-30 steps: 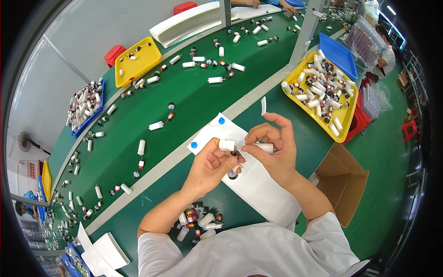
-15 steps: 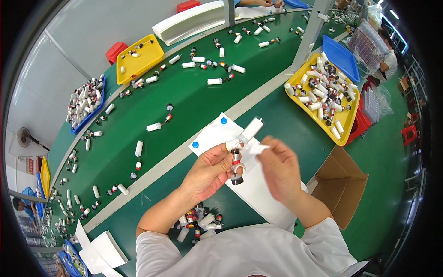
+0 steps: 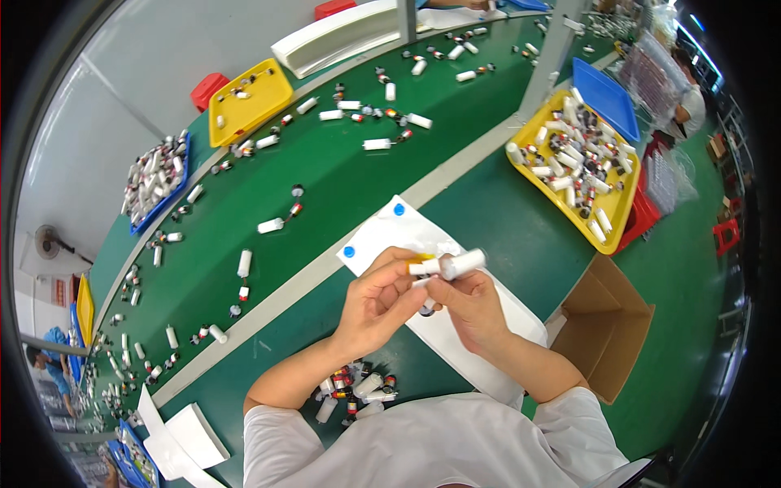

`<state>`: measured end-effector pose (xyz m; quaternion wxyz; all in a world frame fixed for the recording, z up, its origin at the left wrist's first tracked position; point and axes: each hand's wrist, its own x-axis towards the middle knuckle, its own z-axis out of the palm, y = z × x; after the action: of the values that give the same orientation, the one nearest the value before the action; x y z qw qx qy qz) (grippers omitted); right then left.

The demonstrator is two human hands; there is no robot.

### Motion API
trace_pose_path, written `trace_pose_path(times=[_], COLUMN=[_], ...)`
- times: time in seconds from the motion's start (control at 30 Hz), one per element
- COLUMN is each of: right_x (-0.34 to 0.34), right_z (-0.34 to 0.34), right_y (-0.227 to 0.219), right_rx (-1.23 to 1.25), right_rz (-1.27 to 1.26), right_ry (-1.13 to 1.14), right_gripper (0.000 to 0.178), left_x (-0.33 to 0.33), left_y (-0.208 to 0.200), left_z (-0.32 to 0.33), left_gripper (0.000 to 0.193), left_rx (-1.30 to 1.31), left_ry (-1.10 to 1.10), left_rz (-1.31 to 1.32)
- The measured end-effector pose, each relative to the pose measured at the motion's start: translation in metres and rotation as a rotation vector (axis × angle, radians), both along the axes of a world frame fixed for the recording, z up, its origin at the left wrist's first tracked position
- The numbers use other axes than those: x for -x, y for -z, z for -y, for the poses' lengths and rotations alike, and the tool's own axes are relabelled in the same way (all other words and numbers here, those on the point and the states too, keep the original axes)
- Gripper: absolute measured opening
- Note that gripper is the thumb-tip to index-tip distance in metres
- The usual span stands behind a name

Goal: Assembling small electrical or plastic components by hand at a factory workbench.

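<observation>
Over the white sheet (image 3: 480, 346), my two hands meet at a small wired assembly with a white cylinder (image 3: 465, 263) at one end. My left hand (image 3: 376, 309) closes its fingers on the assembly's smaller white and yellow section. Against it from the other side, my right hand (image 3: 476, 313) pinches the assembly beneath the cylinder. Fingers cover most of the wires and the dark end piece. Beside my left forearm lies a pile of similar assemblies (image 3: 368, 386) with white, red and black parts.
Scattered assemblies lie on the green conveyor belt (image 3: 342, 179). At right stand a yellow tray (image 3: 608, 236) full of them, a blue tray (image 3: 604, 93) and an open cardboard box (image 3: 606, 325). A metal post (image 3: 545, 69) rises by the belt. Blue round pieces (image 3: 399, 210) sit on the sheet.
My right hand has come in from the right, where it held a small white piece, and now meets my left. The assembly has tilted and its cylinder has dropped lower, to the right.
</observation>
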<state>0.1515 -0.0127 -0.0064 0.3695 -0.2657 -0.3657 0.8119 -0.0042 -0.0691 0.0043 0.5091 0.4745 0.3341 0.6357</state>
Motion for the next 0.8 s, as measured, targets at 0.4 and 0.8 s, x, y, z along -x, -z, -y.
trace_pose_path(times=[0.4, 0.8], right_x=[0.011, 0.038], right_z=[-0.061, -0.057], right_y=[0.058, 0.051], right_rx=[-1.102, -1.726], right_rz=[0.665, 0.806], right_ry=[-0.162, -0.333], right_gripper=[0.025, 0.005], left_x=[0.099, 0.218], left_y=[0.01, 0.046], left_z=[0.024, -0.001], left_gripper=[0.03, 0.031], left_rx=[0.184, 0.221], left_ry=[-0.531, -0.958], left_rz=[-0.76, -1.511])
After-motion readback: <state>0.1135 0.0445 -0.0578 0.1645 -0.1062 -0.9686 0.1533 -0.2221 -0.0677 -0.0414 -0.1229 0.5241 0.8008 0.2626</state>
